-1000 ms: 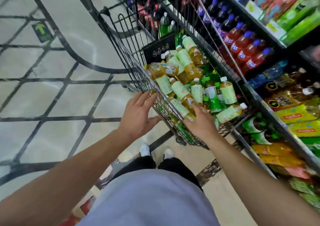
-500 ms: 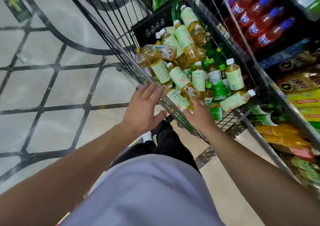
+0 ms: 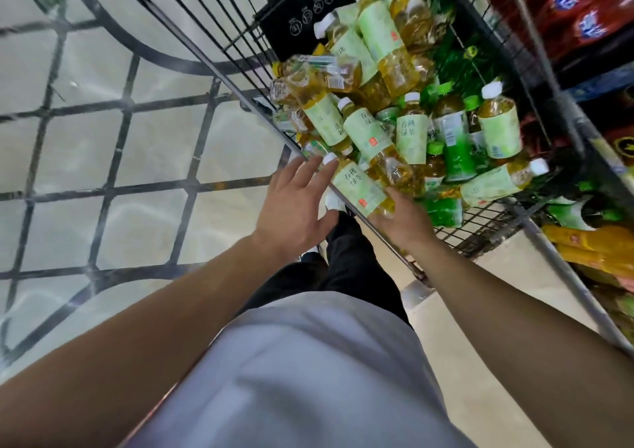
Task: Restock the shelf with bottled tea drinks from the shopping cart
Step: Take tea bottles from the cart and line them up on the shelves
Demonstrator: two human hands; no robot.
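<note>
A black wire shopping cart (image 3: 219, 52) holds a pile of tea bottles (image 3: 411, 128) with pale green labels, white caps and amber liquid, mixed with several green-capped bottles. My right hand (image 3: 406, 221) grips the bottom end of one tea bottle (image 3: 358, 186), which lies slanted across the cart's near rim with its cap pointing up-left. My left hand (image 3: 293, 207) hovers just left of that bottle, fingers straight and spread, fingertips close to its cap.
The shelf on the right carries red soda bottles (image 3: 583, 22) on top and yellow and orange packs (image 3: 593, 245) lower down, very close to the cart's side. Tiled floor with dark lines (image 3: 113, 159) spreads to the left. My legs and shoes stand below the cart.
The view has moved closer to the cart. My right hand has taken hold of a tea bottle near the rim and raised it across the rim. My left hand stays open beside it.
</note>
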